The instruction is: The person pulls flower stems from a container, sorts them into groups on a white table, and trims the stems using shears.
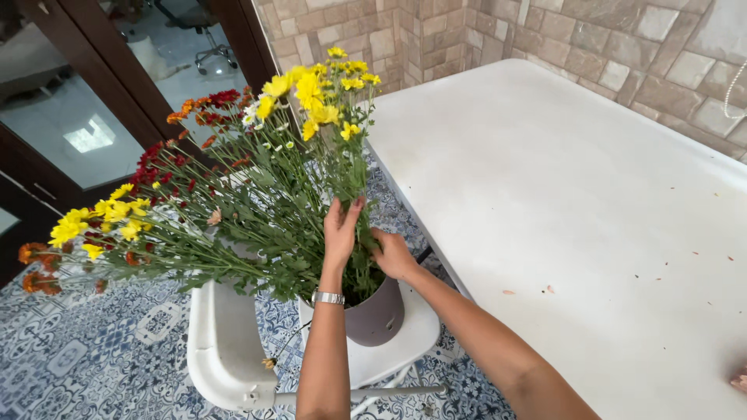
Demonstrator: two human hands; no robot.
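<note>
A grey round pot (379, 315) stands on a white plastic chair (226, 350) and holds a big bunch of yellow, red and orange flowers (233, 194) on long green stems. My left hand (341, 230), with a silver bracelet at the wrist, is closed around a cluster of the yellow-flowered stems just above the pot. My right hand (391, 253) reaches in among the stems at the pot's rim and grips them low down. Most stems lean out to the left; the yellow ones in my hands stand nearly upright.
A large white table (576, 210) fills the right side, with a few petal scraps on it. A stone-tiled wall (545, 31) runs behind it. Blue patterned floor tiles (93, 350) lie below, and a dark-framed glass door (85, 101) is at upper left.
</note>
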